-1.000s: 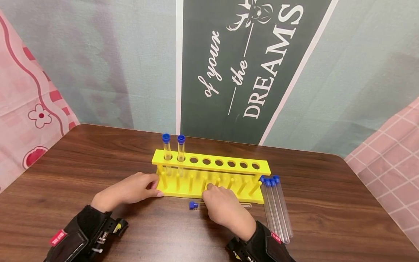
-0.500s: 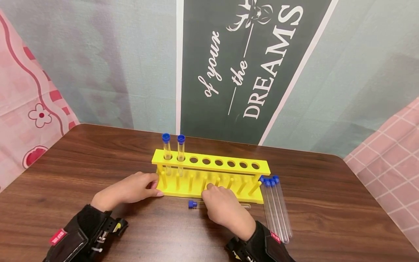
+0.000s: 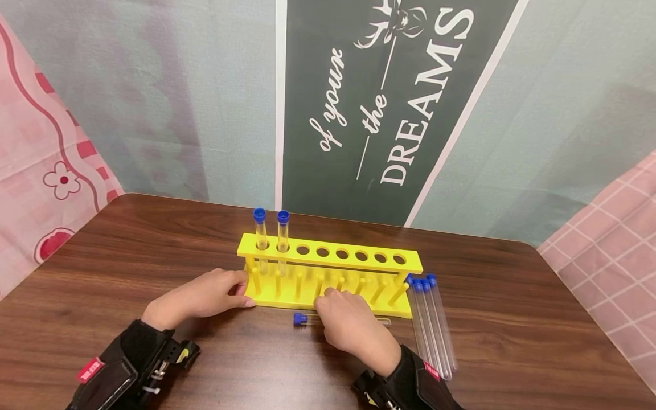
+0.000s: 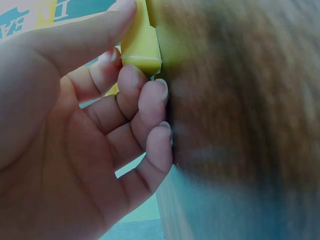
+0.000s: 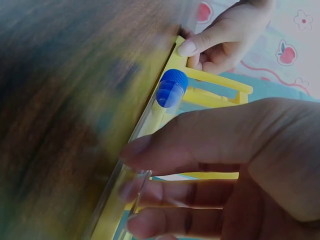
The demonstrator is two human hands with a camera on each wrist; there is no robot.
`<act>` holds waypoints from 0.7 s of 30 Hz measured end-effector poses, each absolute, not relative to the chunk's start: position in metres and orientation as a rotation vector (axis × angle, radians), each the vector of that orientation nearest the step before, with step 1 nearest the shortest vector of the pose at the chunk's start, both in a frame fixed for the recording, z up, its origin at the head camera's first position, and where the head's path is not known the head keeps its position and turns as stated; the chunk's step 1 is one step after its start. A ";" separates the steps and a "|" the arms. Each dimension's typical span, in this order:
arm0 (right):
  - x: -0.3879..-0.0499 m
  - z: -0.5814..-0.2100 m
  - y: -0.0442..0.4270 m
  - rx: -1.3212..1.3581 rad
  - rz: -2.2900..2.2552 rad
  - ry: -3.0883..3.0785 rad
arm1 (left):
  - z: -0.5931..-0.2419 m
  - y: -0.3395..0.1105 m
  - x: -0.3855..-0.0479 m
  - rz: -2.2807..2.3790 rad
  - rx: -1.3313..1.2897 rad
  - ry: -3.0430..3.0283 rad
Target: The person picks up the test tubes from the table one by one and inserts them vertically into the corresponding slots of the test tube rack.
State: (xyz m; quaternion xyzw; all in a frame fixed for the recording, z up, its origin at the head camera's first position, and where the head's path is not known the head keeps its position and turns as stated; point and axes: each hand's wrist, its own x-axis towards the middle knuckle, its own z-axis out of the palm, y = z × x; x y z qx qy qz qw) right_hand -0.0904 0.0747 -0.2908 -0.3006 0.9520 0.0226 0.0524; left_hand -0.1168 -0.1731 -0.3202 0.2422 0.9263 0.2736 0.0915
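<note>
A yellow test tube rack (image 3: 328, 258) stands upright on the table. Two clear test tubes with blue caps, one of them the tube at the far left (image 3: 260, 228), stand in its two leftmost holes. My left hand (image 3: 215, 293) grips the left end of the rack's base, its thumb on the base and its other fingers curled at the end. In front of the rack my right hand (image 3: 351, 322) pinches a blue-capped test tube (image 5: 172, 90) between thumb and fingers. That tube lies along the rack's front edge, cap to the left; the hand hides its middle.
Several blue-capped test tubes (image 3: 433, 324) lie side by side at the rack's right end, caps toward the back. The brown wooden table (image 3: 512, 319) reaches to a printed cloth (image 3: 230, 114) behind it.
The pinched tube and my right hand have shifted very slightly to the left. My left hand keeps its hold on the rack, and the two standing tubes stay in place.
</note>
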 end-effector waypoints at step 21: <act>-0.089 -0.280 0.076 -0.878 -0.040 2.850 | -0.320 -0.173 -0.116 0.808 0.707 2.752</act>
